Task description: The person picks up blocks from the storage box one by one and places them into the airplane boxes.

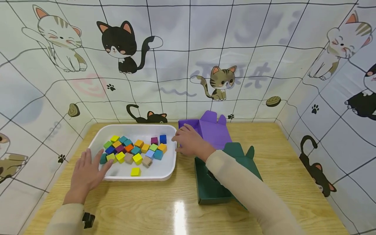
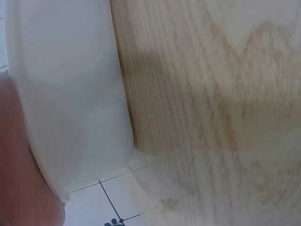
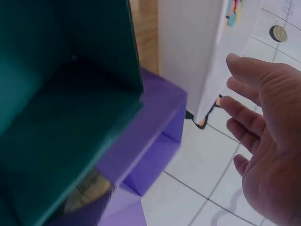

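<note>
Tray (image 1: 168, 166), white: between the left hand (image 1: 88, 171), fingers spread wide at one end, and the right hand (image 1: 190, 142), fingers loosely parted beside the other, contact unclear. Cubes (image 1: 129, 148): loose, inward of the fingertips. Handling advised: light, even pressure from both ends.

Your left hand (image 1: 88, 173) is pointing its fingers (image 1: 88, 157) forward, thumb (image 1: 106, 167) standing apart to their right, wrist (image 1: 74, 195) sitting behind them; your right hand (image 1: 191, 142) is pointing its gently bent fingers leftward, the thumb lying nearer you, your forearm (image 1: 246, 187) slanting back to their right
</note>
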